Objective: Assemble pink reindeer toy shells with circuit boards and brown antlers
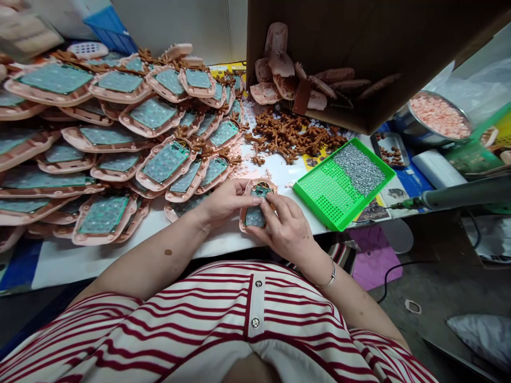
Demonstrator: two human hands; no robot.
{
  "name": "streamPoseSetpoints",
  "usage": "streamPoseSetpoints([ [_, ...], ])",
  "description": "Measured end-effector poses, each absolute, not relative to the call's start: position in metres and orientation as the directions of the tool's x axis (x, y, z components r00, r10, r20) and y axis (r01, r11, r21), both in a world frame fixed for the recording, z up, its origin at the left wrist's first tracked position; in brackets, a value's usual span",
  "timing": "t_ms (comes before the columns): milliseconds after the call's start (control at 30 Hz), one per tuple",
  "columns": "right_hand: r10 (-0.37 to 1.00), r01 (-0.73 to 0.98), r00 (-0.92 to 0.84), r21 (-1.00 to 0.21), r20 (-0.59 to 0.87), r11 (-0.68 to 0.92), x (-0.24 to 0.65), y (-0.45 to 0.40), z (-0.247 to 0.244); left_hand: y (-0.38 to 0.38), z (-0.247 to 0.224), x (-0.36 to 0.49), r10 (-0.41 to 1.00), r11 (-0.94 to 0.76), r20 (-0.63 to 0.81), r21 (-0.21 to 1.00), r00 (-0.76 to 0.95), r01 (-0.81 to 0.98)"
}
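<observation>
Off to the left of my grip the big heap of pink shells with green circuit boards spreads across the table; up and to the right sits the green tray with its patch of screws, and the screwdriver lies farther right, nearer my right hand. Now the piece itself: one pink shell sits between both hands, long axis running away from me. Left hand closed on its left edge, fingertips on top; right hand wrapped around the lower right side.
</observation>
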State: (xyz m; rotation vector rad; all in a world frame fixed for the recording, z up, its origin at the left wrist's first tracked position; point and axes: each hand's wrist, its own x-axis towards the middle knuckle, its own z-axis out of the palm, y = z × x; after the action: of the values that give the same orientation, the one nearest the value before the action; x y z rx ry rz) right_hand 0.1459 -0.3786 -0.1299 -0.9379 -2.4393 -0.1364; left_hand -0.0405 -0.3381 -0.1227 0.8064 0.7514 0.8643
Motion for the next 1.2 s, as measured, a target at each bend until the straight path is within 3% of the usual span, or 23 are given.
streamPoseSetpoints([
  [233,0.518,0.648,-0.618,0.008,0.592,0.762,0.148,-0.376,-0.134,-0.346,-0.122,-0.034,0.868,0.455,-0.256,0.754,0.426,-0.474],
  [367,0.553,0.647,-0.612,-0.043,0.565,0.761,0.148,-0.375,-0.135,-0.351,-0.121,-0.029,0.866,0.477,-0.260,0.689,0.428,-0.546],
  [600,0.518,0.645,-0.594,-0.020,0.616,0.764,0.142,-0.373,-0.135,-0.350,-0.124,-0.022,0.897,0.431,-0.275,0.723,0.347,-0.541],
  [800,0.711,0.602,-0.402,-0.419,0.577,0.680,0.152,-0.363,-0.128,-0.346,-0.126,-0.025,0.900,0.423,-0.289,0.763,0.327,-0.489],
  [1000,0.852,0.382,-0.437,-0.798,0.289,0.467,0.153,-0.355,-0.139,-0.346,-0.127,-0.027,0.902,0.395,-0.234,0.786,0.363,-0.476],
  [1200,0.882,0.269,-0.413,-0.894,0.228,0.357,0.142,-0.356,-0.149,-0.346,-0.125,-0.027,0.912,0.386,-0.246,0.788,0.329,-0.479],
])
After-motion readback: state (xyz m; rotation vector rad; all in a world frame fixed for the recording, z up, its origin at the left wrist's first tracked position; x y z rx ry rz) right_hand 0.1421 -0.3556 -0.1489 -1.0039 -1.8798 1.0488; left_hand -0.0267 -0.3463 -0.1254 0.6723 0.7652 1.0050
